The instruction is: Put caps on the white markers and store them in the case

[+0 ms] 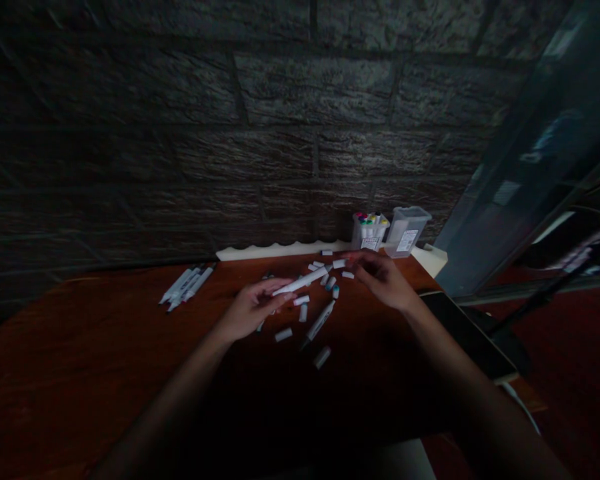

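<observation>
My left hand (253,308) is closed round a white marker (304,281) that points up and to the right over the dark red table (80,347). My right hand (380,277) reaches forward over the table, its fingers curled above several loose white caps (330,273); what it pinches, if anything, is too dim to tell. Another uncapped marker (320,322) lies on the table between my hands, with more caps (283,335) scattered around it.
A bundle of markers (186,285) lies at the left back of the table. Two clear plastic boxes stand at the back right: one (369,231) holding coloured markers, one (407,231) looking empty. A dark flat object (470,333) sits at the right edge. A brick-pattern wall is behind.
</observation>
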Available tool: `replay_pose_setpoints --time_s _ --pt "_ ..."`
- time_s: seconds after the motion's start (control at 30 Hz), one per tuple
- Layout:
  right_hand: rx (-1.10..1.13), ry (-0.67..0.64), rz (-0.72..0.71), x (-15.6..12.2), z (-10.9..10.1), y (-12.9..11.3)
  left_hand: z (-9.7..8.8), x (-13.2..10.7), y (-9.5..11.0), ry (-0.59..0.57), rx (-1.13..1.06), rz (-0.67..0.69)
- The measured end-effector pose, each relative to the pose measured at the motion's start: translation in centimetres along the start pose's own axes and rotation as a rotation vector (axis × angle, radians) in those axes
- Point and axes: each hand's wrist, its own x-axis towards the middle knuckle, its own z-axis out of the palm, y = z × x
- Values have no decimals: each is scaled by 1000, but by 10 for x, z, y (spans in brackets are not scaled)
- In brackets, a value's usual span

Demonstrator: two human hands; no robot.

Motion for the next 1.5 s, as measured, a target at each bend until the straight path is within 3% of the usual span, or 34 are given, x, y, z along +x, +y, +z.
replay_pose_setpoints --time_s 0.37,0.5,0.6,0.7,0.8,0.9,0.97,1.33,1.5 --pt "63 -267 233 -4 -6 1 0 -5 0 32 173 96" --pt "160 -97 258 -2 6 -1 8 -7 6 26 264 148" --pt "426 92 358 1 22 -4 21 -11 10 -95 314 147" --pt "655 148 441 3 33 -4 32 -13 10 -126 347 148" --pt "728 38 470 1 37 -2 35 -14 8 -152 376 135" --pt "656 -112 544 -1 39 0 33 -14 7 -226 436 117" --pt "611 -144 572 -3 40 -1 34 -15 6 -231 477 121" --pt "520 -80 379 -14 49 -23 51 -23 11 -158 249 28" --pt "313 -69 291 -16 50 -16 53 -22 9 -117 286 37"
